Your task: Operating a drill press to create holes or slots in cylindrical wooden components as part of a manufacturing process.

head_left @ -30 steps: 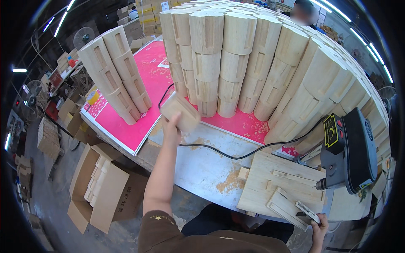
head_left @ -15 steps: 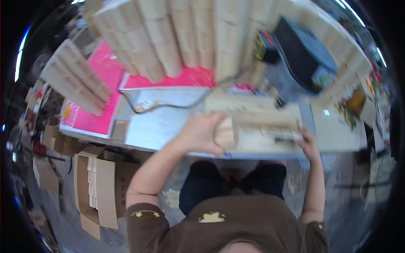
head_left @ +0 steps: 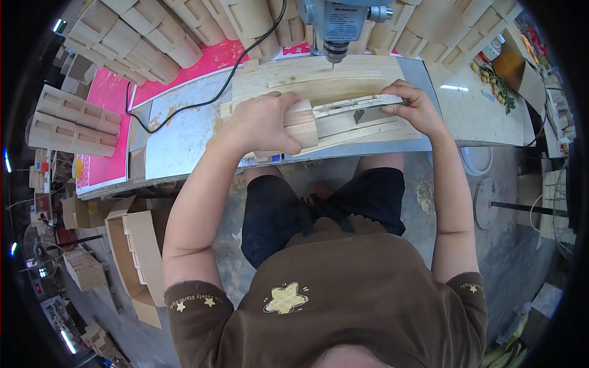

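Observation:
My left hand [head_left: 262, 124] is closed around a short rounded pale wooden block [head_left: 300, 124], thumb on its near side and fingers over the far side. With my right hand [head_left: 417, 109] I pinch the right end of a narrow, light-coloured strip [head_left: 353, 107], whose left end meets the block. A small dark plate [head_left: 359, 115] shows just under the strip. Both hands are over a wooden fixture [head_left: 368, 132] made of boards and slats on the bench. Beyond them hangs a drill press head [head_left: 343, 24], its chuck [head_left: 335, 51] and thin bit above the far board.
Stacks of rounded wooden pieces [head_left: 153, 40] line the far side on pink sheeting [head_left: 105, 101]. A black cable [head_left: 224, 86] curves across the bench at left. Below the left bench edge is an open carton [head_left: 136, 251] with pale pieces. Small fruits with leaves [head_left: 494, 83] lie at right.
The view has shifted, so the bench sits higher in the picture and the drill chuck shows clearly. The strip in my right hand now slants, its right end farther from me. My left hand keeps the block.

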`<action>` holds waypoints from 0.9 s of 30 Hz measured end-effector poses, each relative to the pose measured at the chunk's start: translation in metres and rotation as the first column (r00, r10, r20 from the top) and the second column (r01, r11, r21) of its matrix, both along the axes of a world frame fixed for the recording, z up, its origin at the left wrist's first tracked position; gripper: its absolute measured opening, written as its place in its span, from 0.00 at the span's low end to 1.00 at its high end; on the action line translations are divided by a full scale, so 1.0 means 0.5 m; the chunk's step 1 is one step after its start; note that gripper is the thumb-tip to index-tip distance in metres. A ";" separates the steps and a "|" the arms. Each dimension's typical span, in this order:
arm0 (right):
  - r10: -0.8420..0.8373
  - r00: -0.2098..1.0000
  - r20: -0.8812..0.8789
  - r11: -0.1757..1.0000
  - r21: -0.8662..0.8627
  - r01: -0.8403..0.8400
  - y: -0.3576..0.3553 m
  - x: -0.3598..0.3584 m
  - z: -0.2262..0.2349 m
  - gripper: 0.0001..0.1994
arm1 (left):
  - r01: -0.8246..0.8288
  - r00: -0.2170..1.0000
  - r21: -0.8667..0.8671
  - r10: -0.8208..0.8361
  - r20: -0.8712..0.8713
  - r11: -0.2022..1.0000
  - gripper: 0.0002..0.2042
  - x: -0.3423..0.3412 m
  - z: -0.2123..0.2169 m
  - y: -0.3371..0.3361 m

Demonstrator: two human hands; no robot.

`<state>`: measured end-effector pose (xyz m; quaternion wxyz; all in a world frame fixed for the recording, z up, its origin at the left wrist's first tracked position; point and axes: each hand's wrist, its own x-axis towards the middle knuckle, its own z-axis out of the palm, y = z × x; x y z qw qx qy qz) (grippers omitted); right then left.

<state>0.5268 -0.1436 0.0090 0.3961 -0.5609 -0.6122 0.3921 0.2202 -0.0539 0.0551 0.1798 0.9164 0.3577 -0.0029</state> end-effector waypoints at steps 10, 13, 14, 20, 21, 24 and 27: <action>-0.021 0.990 0.140 0.998 0.064 0.012 -0.004 0.008 -0.014 0.13 | 0.046 0.996 -0.090 -0.039 0.082 0.995 0.41 0.064 -0.018 0.012; -0.025 0.990 0.139 0.994 0.106 0.010 -0.002 0.000 -0.018 0.14 | 0.087 0.943 -0.087 -0.054 0.327 0.992 0.36 0.076 -0.044 0.007; -0.026 0.993 0.112 0.993 0.118 0.013 0.000 -0.006 -0.021 0.14 | 0.112 0.869 -0.092 -0.053 0.492 0.989 0.31 0.072 -0.060 0.004; -0.090 0.971 0.220 0.954 0.297 0.021 -0.017 -0.008 -0.026 0.14 | -0.417 0.062 -0.240 0.291 0.955 0.877 0.16 0.016 -0.225 -0.048; -0.103 0.972 0.212 0.956 0.292 0.038 -0.019 -0.008 -0.028 0.14 | -0.364 0.182 -0.272 0.354 0.917 0.891 0.16 0.001 -0.253 -0.080; -0.113 0.974 0.195 0.955 0.293 0.052 -0.021 -0.015 -0.024 0.15 | -0.381 0.515 0.101 0.120 0.849 0.919 0.26 0.011 -0.218 -0.150; -0.138 0.972 0.192 0.947 0.314 0.073 -0.021 -0.019 -0.018 0.15 | -0.363 0.578 0.109 0.132 0.805 0.925 0.30 0.030 -0.227 -0.151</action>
